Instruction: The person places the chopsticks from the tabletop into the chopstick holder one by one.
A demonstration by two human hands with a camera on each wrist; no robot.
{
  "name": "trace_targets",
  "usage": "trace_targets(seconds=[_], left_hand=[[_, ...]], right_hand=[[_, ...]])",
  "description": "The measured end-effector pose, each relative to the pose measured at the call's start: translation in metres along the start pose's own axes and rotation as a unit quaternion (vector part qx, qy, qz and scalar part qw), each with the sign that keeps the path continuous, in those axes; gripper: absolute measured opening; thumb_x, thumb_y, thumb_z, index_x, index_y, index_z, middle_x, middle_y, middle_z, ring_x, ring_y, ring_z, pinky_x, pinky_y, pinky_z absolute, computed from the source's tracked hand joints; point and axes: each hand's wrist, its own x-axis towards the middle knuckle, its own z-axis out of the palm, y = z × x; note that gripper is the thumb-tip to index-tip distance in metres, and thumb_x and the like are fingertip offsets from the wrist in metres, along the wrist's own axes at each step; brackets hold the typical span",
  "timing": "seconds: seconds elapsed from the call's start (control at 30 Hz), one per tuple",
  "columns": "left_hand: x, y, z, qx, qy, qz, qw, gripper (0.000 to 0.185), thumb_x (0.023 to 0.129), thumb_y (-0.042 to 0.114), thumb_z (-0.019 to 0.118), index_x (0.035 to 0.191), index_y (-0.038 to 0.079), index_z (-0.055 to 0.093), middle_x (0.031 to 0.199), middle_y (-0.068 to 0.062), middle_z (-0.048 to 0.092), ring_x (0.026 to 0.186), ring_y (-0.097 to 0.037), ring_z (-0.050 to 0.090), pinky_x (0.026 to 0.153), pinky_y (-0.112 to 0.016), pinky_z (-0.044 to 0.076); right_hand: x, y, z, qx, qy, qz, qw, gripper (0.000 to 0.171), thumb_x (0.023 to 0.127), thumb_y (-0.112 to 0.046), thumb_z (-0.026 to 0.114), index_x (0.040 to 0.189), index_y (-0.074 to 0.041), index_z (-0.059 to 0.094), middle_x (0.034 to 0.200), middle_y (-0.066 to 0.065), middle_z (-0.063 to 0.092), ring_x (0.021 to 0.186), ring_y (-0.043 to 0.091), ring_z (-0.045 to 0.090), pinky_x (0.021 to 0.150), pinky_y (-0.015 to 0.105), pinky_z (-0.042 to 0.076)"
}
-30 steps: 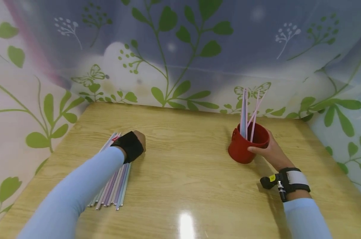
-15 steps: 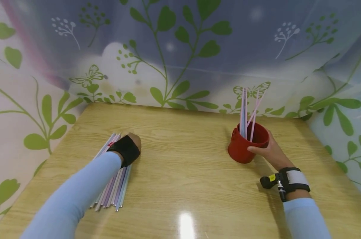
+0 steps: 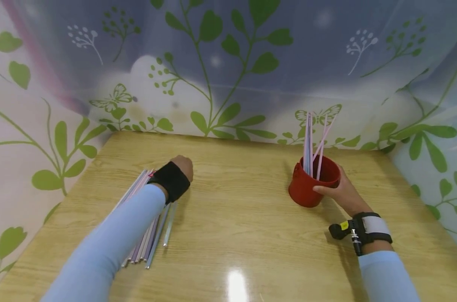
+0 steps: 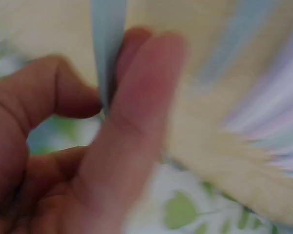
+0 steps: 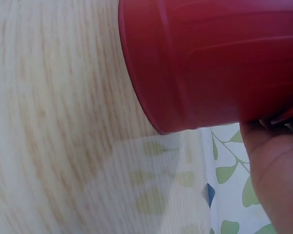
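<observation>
My left hand (image 3: 183,167) is at the far end of a pile of pastel chopsticks (image 3: 149,245) on the left of the table. Its fingertips and thumb pinch one pale blue-green chopstick (image 3: 169,228), whose near part shows to the right of the pile. In the left wrist view this chopstick (image 4: 107,39) runs up from between finger and thumb. On the right, my right hand (image 3: 345,195) grips the side of a red cup (image 3: 305,193), thumb on the near side, other fingers mostly hidden behind. Several pink and bluish chopsticks (image 3: 308,142) lean upright in the cup.
The wooden table (image 3: 228,209) carries both pile and cup. A patterned cloth backdrop (image 3: 228,63) with green leaves stands along its back and both sides. A black wrist camera (image 3: 341,230) sticks out from my right wrist.
My left hand shifted slightly toward me, then moved right and away, drawing the blue-green chopstick apart from the pile. My right hand and the red cup stay in place.
</observation>
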Motion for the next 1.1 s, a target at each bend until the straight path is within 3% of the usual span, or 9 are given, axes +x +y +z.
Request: trace_targets(seconds=[0.07,0.13,0.33,0.4,0.47,0.57,0.7,0.87,1.1], left_hand=[[0.019,0.002,-0.021,-0.121,0.019,-0.004,0.9925,0.029,0.077,0.016,0.048,0.05,0.006,0.05,0.055,-0.008,0.058,0.049,-0.018,0.056,0.049,-0.028,0.045],[0.034,0.013,-0.056,-0.268,0.031,-0.055,0.9613,0.026,0.078,0.021,0.054,0.057,0.005,0.053,0.062,-0.009,0.062,0.054,-0.017,0.06,0.056,-0.027,0.048],[0.057,0.068,-0.116,-0.535,0.22,0.03,0.8152,0.013,0.078,0.01,0.051,0.088,0.005,0.058,0.08,-0.006,0.062,0.061,-0.012,0.061,0.054,-0.019,0.048],[0.065,0.092,-0.123,-0.54,0.275,0.083,0.7909,0.018,0.079,0.008,0.05,0.095,0.003,0.057,0.082,-0.008,0.062,0.065,-0.011,0.06,0.057,-0.016,0.048],[0.071,0.115,-0.124,-0.501,0.329,0.127,0.7902,0.018,0.081,0.008,0.05,0.097,0.003,0.056,0.083,-0.007,0.062,0.069,-0.01,0.059,0.061,-0.014,0.046],[0.079,0.147,-0.12,-0.43,0.377,0.159,0.805,0.02,0.084,0.014,0.048,0.099,0.005,0.056,0.088,-0.005,0.061,0.078,-0.008,0.058,0.069,-0.009,0.042],[0.085,0.182,-0.116,-0.428,0.366,0.18,0.8065,0.023,0.084,0.016,0.047,0.103,0.006,0.054,0.096,-0.005,0.058,0.087,-0.008,0.056,0.076,-0.006,0.038],[0.086,0.207,-0.12,-0.442,0.362,0.211,0.7933,0.024,0.084,0.014,0.048,0.105,0.005,0.053,0.096,-0.005,0.056,0.086,-0.007,0.056,0.078,-0.005,0.037],[0.088,0.215,-0.098,-0.435,0.279,0.168,0.8397,0.028,0.085,0.02,0.047,0.111,0.01,0.052,0.101,0.0,0.057,0.088,-0.004,0.054,0.076,-0.006,0.038]], right_hand=[[-0.001,0.0,-0.001,0.005,0.001,0.002,1.0,0.075,0.078,-0.02,0.059,0.133,-0.026,0.008,0.131,0.005,0.026,0.113,0.018,0.032,0.079,0.016,0.039],[-0.002,0.0,-0.001,0.01,0.0,0.003,1.0,0.075,0.078,-0.02,0.058,0.133,-0.026,0.007,0.132,0.005,0.025,0.113,0.018,0.032,0.079,0.016,0.039],[-0.004,-0.001,-0.003,0.015,-0.001,0.006,1.0,0.075,0.079,-0.019,0.058,0.133,-0.025,0.007,0.132,0.004,0.025,0.113,0.018,0.032,0.078,0.015,0.039],[-0.005,0.0,-0.003,0.006,0.002,0.007,1.0,0.075,0.079,-0.02,0.058,0.133,-0.025,0.007,0.132,0.005,0.025,0.113,0.018,0.032,0.078,0.016,0.039],[-0.004,0.0,-0.002,-0.006,0.006,0.008,1.0,0.075,0.078,-0.022,0.058,0.133,-0.026,0.007,0.132,0.004,0.026,0.114,0.018,0.032,0.08,0.018,0.039],[-0.002,0.0,0.001,-0.016,0.009,0.011,1.0,0.076,0.078,-0.024,0.059,0.133,-0.027,0.007,0.132,0.005,0.026,0.115,0.019,0.032,0.086,0.027,0.037],[0.0,-0.001,0.002,-0.006,0.007,0.023,1.0,0.077,0.077,-0.026,0.059,0.133,-0.027,0.006,0.133,0.006,0.024,0.116,0.021,0.03,0.092,0.042,0.033],[0.0,-0.002,0.001,-0.005,0.004,0.043,0.999,0.079,0.076,-0.029,0.06,0.132,-0.028,0.004,0.133,0.003,0.023,0.116,0.021,0.029,0.091,0.042,0.033],[0.0,-0.002,0.001,-0.001,0.004,0.038,0.999,0.078,0.077,-0.027,0.059,0.132,-0.027,0.005,0.132,0.003,0.024,0.115,0.019,0.03,0.088,0.031,0.036]])
